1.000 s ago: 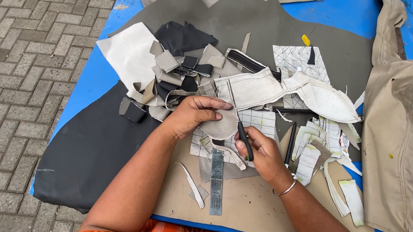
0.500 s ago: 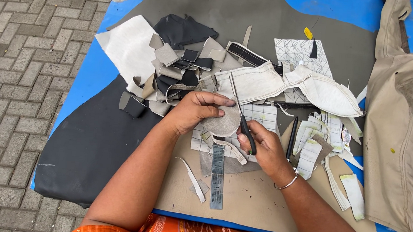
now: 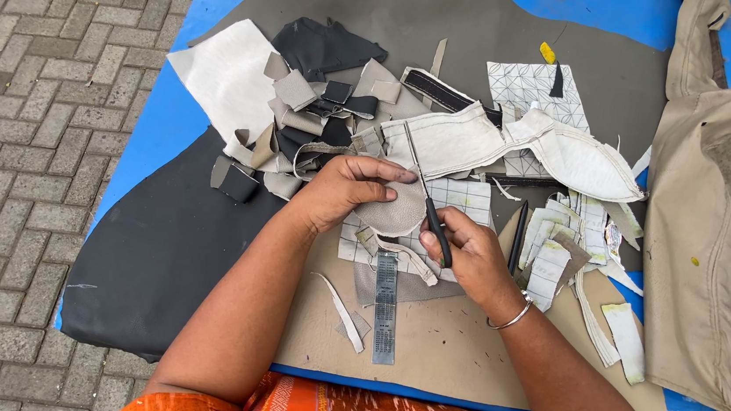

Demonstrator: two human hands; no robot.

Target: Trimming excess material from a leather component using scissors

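Rounded grey leather piece (image 3: 396, 210) sits pinched in the left hand (image 3: 345, 190) over the gridded pattern sheet (image 3: 463, 201); the right hand (image 3: 467, 254), fingers clamped around black-handled scissors (image 3: 427, 206), seems mid-trim, with a curled offcut strip (image 3: 397, 248) already hanging and some edge left.

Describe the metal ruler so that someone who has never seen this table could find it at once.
Start at the blue table, then the tan sheet along its near edge. The narrow grey metal ruler lies there, just below the hands, pointing away from the person. Unlike the curled offcuts beside it, it is straight and marked.
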